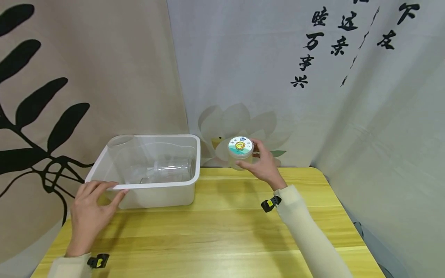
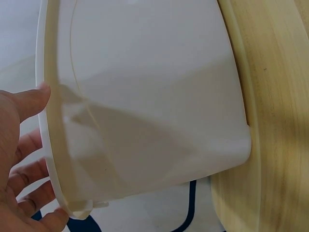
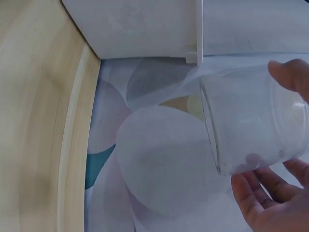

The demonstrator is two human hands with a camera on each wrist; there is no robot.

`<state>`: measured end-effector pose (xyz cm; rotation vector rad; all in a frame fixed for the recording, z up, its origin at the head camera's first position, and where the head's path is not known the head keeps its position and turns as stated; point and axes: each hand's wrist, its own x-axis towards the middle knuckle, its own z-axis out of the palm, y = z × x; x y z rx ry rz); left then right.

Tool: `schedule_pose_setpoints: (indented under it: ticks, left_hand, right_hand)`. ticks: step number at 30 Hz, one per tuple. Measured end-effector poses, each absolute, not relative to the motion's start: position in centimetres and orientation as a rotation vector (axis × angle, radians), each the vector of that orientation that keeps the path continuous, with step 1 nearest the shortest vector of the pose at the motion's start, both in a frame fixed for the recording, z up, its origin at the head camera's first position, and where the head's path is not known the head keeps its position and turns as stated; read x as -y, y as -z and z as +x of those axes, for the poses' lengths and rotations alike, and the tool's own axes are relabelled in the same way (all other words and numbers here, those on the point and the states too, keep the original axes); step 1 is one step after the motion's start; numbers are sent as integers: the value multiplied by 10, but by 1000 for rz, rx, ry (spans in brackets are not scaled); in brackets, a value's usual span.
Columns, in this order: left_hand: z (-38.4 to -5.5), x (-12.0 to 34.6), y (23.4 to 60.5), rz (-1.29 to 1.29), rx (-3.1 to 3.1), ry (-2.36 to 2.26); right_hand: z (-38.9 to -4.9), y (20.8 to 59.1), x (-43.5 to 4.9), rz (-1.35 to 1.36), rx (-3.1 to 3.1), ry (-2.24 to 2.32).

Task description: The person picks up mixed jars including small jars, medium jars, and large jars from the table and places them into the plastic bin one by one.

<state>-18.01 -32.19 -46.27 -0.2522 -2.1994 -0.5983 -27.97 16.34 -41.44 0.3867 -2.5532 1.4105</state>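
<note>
A clear plastic jar with a printed white and teal lid is in my right hand, held off the table near the back edge. Thumb and fingers wrap its sides; the right wrist view shows the see-through jar wall between them. My left hand grips the rim of a white plastic bin at its front left corner. In the left wrist view the thumb lies over the rim and the fingers are on its other side. Inside the bin, a tall clear container leans at the left and another clear container lies on its side.
The bin stands at the back left of a wooden table. Behind the table hangs a printed cloth with dark leaves, a pale flower and black characters. The table's right edge slopes toward the front.
</note>
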Motion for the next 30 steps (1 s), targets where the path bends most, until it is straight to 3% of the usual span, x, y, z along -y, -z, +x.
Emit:
schedule_pose_setpoints:
  ticks: [30]
  left_hand:
    - [-171,321,466,-250,2192,576]
  right_hand:
    - [-275,377,-101,619,2590,-1319]
